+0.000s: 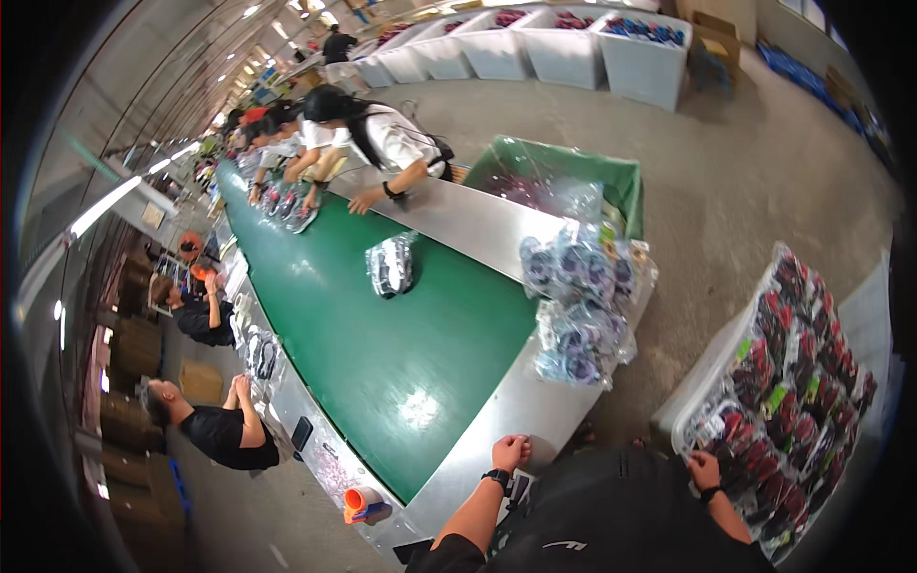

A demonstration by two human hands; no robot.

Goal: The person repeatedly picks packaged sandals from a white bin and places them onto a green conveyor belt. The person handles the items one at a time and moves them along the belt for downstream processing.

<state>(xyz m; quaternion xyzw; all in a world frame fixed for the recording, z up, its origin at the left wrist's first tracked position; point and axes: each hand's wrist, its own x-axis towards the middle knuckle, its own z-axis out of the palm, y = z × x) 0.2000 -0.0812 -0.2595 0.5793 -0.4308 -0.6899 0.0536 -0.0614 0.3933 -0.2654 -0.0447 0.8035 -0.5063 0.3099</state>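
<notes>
A: What's sitting before you?
B: The green conveyor belt point(382, 353), then the white bin point(712, 368) of bagged shoes point(798, 382).
A: Your hands?
B: Your left hand point(509, 450) is resting fisted on the metal rim point(497, 420); your right hand point(704, 470) is gripping a bag in the bin.

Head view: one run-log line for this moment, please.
left hand: fist on metal belt edge | right hand: on white bin of bagged shoes | green belt: one bagged pair
</notes>
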